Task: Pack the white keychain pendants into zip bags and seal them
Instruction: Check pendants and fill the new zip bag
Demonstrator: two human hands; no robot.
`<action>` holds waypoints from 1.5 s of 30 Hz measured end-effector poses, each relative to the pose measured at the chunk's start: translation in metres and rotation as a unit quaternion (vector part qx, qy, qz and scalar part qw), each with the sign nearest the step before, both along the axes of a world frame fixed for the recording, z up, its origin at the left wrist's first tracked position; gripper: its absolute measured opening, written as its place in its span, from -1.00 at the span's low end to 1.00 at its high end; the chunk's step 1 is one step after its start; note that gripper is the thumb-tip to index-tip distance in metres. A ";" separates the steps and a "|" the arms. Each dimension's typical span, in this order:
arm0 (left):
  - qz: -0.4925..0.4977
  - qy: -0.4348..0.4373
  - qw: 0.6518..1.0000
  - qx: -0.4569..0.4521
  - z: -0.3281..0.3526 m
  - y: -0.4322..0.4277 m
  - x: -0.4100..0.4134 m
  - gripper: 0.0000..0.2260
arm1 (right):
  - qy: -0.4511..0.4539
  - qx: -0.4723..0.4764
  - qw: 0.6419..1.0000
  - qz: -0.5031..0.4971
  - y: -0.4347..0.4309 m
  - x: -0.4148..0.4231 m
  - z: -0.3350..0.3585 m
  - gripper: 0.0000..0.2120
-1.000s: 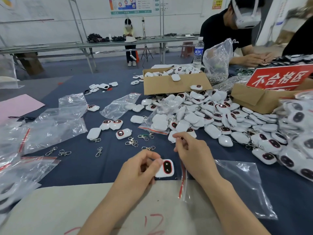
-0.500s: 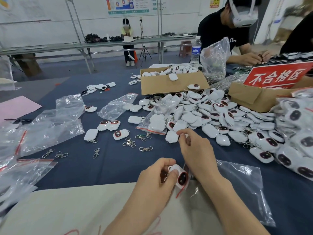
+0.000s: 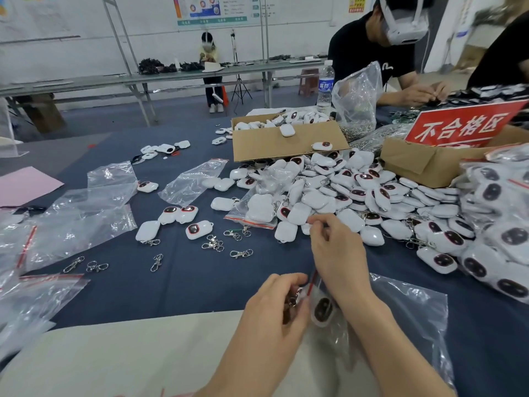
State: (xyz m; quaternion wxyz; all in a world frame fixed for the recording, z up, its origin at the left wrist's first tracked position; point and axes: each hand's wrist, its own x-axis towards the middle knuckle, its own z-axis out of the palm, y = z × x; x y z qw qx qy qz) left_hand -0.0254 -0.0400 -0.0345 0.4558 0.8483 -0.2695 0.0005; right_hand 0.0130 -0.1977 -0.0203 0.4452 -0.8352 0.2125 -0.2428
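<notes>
**Pendant now inside the bag mouth**

On the blue table (image 3: 186,285), your zip bag (image 3: 406,319) lies near the pendant pile (image 3: 357,196). Your right hand (image 3: 337,253) pinches its mouth up. Your left hand (image 3: 274,308), gripping the pendant (image 3: 322,309) by its keyring (image 3: 293,300), has pushed it past the red strip (image 3: 312,282), inside.

- A pendant pile (image 3: 343,196) lies on the bench (image 3: 200,285), right of centre.
- A carton (image 3: 286,144) stands behind the pile, with a second carton (image 3: 415,164) to its right.
- Loose clasps (image 3: 213,243) lie left of the pile, and empty bags (image 3: 80,222) lie further left.
- Near the front edge, one pendant (image 3: 323,309) sits in the mouth of a zip bag (image 3: 415,313).
</notes>
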 end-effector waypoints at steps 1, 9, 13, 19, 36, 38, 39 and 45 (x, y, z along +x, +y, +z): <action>0.009 0.003 1.000 -0.011 0.000 0.001 0.001 -0.81 | -0.007 0.001 1.000 0.007 0.000 0.000 0.000 -0.80; -0.044 -0.018 0.998 0.047 0.000 -0.003 -0.005 -0.64 | -0.016 -0.016 1.000 -0.017 0.004 -0.001 0.002 -0.80; -0.037 -0.034 0.999 0.004 0.002 -0.003 -0.006 -0.49 | -0.037 0.014 0.998 -0.045 0.002 -0.001 0.004 -0.79; -0.022 -0.188 0.980 0.057 0.002 0.002 -0.005 -0.61 | -0.052 0.048 0.997 -0.038 0.004 0.002 0.002 -0.79; 0.335 -0.003 0.908 0.251 0.013 0.065 0.129 -0.58 | 0.016 0.069 0.974 0.214 0.011 0.003 0.000 -0.77; 0.327 -0.003 0.900 0.289 0.009 0.068 0.141 -0.57 | 0.015 0.094 0.972 0.214 0.010 0.003 -0.001 -0.76; 0.328 -0.009 0.902 0.280 0.007 0.069 0.145 -0.59 | 0.016 0.103 0.971 0.214 0.010 0.003 -0.001 -0.76; 0.178 -0.038 0.982 -0.046 0.010 0.063 0.121 -0.74 | -0.006 0.131 0.967 0.219 0.008 0.005 -0.006 -0.81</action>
